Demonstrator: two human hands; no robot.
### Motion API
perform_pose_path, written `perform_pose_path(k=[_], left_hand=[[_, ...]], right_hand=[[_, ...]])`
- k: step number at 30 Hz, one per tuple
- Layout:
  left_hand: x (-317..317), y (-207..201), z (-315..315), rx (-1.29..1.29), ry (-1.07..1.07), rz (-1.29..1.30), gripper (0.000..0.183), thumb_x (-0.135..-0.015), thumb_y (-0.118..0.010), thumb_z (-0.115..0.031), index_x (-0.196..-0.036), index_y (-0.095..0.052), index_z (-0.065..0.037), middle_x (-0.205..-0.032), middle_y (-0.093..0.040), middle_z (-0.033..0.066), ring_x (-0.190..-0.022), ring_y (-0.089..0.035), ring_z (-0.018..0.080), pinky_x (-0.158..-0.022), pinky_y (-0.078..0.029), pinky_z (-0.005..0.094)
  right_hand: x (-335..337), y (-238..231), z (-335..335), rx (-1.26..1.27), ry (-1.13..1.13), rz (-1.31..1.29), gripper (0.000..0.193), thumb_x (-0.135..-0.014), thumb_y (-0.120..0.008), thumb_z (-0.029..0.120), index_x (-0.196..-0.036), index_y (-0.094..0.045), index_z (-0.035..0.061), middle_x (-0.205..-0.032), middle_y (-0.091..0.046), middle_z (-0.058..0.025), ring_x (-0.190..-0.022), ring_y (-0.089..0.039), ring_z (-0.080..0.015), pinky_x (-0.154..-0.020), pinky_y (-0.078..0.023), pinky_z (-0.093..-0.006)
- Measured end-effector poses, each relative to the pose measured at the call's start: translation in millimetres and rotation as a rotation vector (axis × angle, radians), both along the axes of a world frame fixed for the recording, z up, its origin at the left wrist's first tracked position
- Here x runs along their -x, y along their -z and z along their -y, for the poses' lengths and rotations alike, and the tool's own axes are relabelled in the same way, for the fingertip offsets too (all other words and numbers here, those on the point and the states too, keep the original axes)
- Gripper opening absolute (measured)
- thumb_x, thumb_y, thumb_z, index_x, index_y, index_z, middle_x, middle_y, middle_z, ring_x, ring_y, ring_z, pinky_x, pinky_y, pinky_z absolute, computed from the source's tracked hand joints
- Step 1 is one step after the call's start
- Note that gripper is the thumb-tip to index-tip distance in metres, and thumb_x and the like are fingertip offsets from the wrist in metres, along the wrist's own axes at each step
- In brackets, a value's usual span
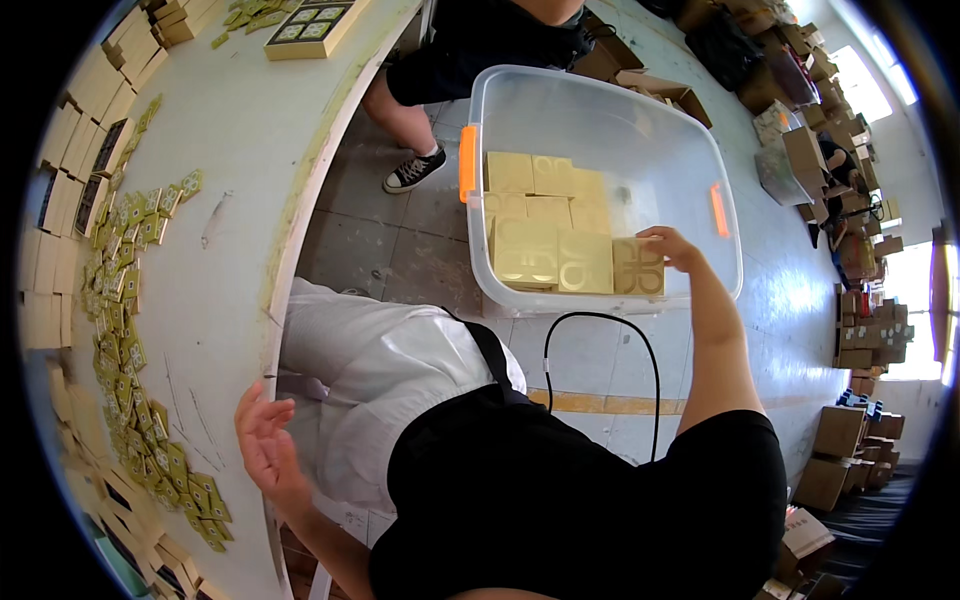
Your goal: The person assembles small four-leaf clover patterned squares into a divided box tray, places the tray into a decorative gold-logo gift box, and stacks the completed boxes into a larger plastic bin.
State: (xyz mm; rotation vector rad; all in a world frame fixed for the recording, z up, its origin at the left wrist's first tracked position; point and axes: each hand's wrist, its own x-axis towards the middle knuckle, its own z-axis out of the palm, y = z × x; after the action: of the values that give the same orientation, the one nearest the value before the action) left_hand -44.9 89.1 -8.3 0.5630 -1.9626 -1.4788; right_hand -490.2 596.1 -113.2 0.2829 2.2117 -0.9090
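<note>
A: Where is the right hand (676, 249)?
B: Over the near right part of the clear plastic tub (655, 125), its fingers touching the upper right corner of a gold box (636, 272). Whether they grip the box or only rest on it, one cannot tell.
A: And that box?
B: It sits inside the tub, at the right end of the near row, just beside the other gold boxes (526, 250). Orange latches (467, 163) mark the tub's left and right sides.
A: What does the left hand (267, 440) do?
B: It is open, fingers loosely bent, at the right edge of the white table (225, 290). Small green-and-white pieces (118, 370) lie scattered farther left on the table.
A: Who else is there?
B: Another person's leg, in a black shoe (414, 170), stands on the far side, between table and tub.
</note>
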Motion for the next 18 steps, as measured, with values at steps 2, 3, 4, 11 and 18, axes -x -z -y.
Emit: perform_pose_path(k=[2,3,4,11,18], left_hand=[[-5.3,7.1,-3.5,0.004,-0.011,-0.009,0.036,-0.092,-0.045,-0.013,-0.123,-0.049,0.004,-0.136,-0.045,0.0192,-0.098,-0.060,0.0220,-0.086,-0.047,0.0342],[-6.1,7.3,-5.8,0.028,-0.023,0.013,0.036,-0.092,-0.045,-0.013,-0.124,-0.049,0.004,-0.136,-0.045,0.0187,-0.097,-0.060,0.0219,-0.086,-0.047,0.0343],[-6.6,7.0,-8.4,0.047,-0.030,0.032,0.036,-0.092,-0.044,-0.013,-0.124,-0.048,0.004,-0.137,-0.045,0.0181,-0.097,-0.060,0.0219,-0.086,-0.047,0.0343],[-21.2,11.1,-24.9,0.062,-0.101,0.158,0.035,-0.097,-0.042,-0.013,-0.129,-0.045,0.001,-0.140,-0.044,0.0140,-0.100,-0.057,0.0196,-0.089,-0.046,0.0328],[-32.1,3.5,-29.3,0.090,-0.217,0.164,0.035,-0.091,-0.050,-0.010,-0.125,-0.051,0.000,-0.138,-0.044,0.0141,-0.099,-0.059,0.0192,-0.089,-0.047,0.0341]], right_hand=[[10.9,43.5,-28.1,0.270,0.053,0.088,0.026,-0.085,-0.065,0.011,-0.111,-0.062,0.0166,-0.105,-0.062,-0.0013,-0.096,-0.058,-0.0154,-0.077,-0.049,-0.0399],[14.5,53.1,-27.8,0.246,0.099,0.113,0.025,-0.086,-0.064,0.011,-0.110,-0.061,0.0160,-0.105,-0.062,-0.0014,-0.097,-0.058,-0.0158,-0.077,-0.049,-0.0408],[13.2,57.7,-31.7,0.217,0.149,0.132,0.023,-0.086,-0.063,0.010,-0.109,-0.061,0.0154,-0.105,-0.062,-0.0016,-0.098,-0.057,-0.0163,-0.077,-0.049,-0.0418],[28.7,97.4,-28.8,0.069,0.024,0.146,0.016,-0.086,-0.064,0.010,-0.102,-0.061,0.0115,-0.103,-0.062,-0.0030,-0.095,-0.057,-0.0187,-0.074,-0.050,-0.0423],[63.2,151.0,-12.1,0.008,-0.318,0.026,0.022,-0.085,-0.063,0.013,-0.106,-0.061,0.0076,-0.101,-0.062,-0.0074,-0.078,-0.058,-0.0194,-0.062,-0.050,-0.0380]])
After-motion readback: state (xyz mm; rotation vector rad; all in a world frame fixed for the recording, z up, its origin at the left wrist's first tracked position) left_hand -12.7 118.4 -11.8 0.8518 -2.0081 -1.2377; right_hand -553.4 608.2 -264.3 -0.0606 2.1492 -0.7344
